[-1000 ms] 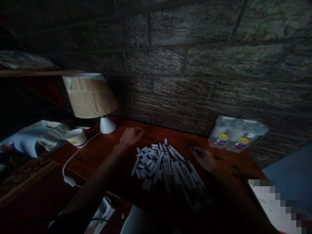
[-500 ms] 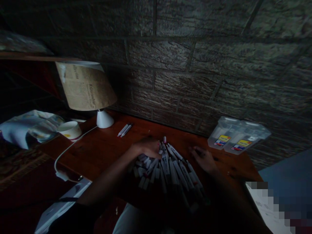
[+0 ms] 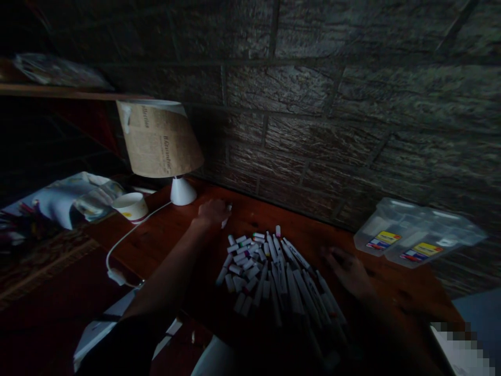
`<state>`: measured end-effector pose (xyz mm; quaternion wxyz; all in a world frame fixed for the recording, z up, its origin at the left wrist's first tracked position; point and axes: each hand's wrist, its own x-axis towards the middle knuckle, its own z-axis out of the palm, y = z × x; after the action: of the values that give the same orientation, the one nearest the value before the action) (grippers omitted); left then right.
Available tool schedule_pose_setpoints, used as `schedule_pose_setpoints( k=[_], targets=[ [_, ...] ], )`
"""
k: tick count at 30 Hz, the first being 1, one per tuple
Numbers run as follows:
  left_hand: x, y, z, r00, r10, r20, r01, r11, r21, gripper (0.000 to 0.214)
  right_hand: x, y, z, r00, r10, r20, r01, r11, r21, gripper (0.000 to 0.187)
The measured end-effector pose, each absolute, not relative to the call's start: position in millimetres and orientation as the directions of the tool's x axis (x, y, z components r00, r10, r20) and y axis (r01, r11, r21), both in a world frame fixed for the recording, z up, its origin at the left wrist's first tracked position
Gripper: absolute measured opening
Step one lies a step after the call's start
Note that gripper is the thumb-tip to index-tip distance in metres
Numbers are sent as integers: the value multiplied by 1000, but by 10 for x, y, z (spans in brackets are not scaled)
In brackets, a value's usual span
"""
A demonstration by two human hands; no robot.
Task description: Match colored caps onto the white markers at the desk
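Observation:
A heap of white markers (image 3: 270, 271) with coloured caps lies on the red-brown wooden table (image 3: 168, 235). My left hand (image 3: 211, 212) is stretched out beyond the heap toward the lamp, its fingers curled around a white marker (image 3: 226, 219) whose end shows at the fingertips. My right hand (image 3: 347, 268) lies flat on the table just right of the heap, fingers spread, holding nothing. The light is very dim.
A small lamp (image 3: 160, 141) with a paper shade stands at the back left, and its white cord (image 3: 125, 240) trails over the table edge. A paper cup (image 3: 131, 206) sits left of it. Two clear plastic cases (image 3: 415, 235) lean against the brick wall at right.
My left hand has left the marker heap and reached back toward the lamp with a marker. My right hand has stayed beside the heap. The view has shifted a little.

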<state>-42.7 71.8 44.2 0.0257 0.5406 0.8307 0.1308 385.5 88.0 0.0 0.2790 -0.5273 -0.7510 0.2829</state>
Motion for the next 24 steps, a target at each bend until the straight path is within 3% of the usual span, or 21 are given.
schedule_pose_setpoints(
  k=[3, 7, 13, 16, 20, 24],
  targets=[
    [-438, 683, 347, -396, 918, 26, 910, 388, 148, 44, 3870, 885, -6, -273, 956, 104, 650, 264, -712, 53],
    [-495, 626, 325, -413, 902, 129, 905, 390, 168, 51, 3889, 888, -22, -305, 945, 115, 629, 291, -721, 52],
    [-598, 607, 286, -454, 865, 215, 889, 422, 178, 32, 3889, 873, -19, -299, 943, 145, 616, 307, -726, 52],
    [-621, 602, 259, -489, 834, 258, 872, 458, 172, 35, 3887, 866, 7, -309, 936, 169, 614, 332, -716, 53],
    [-665, 614, 210, -566, 799, 202, 824, 542, 166, 55, 3897, 863, 24, -331, 930, 161, 623, 344, -702, 52],
    [-715, 624, 190, -544, 826, 151, 836, 517, 182, 43, 3904, 870, 7, -320, 936, 145, 623, 323, -713, 50]
  ],
)
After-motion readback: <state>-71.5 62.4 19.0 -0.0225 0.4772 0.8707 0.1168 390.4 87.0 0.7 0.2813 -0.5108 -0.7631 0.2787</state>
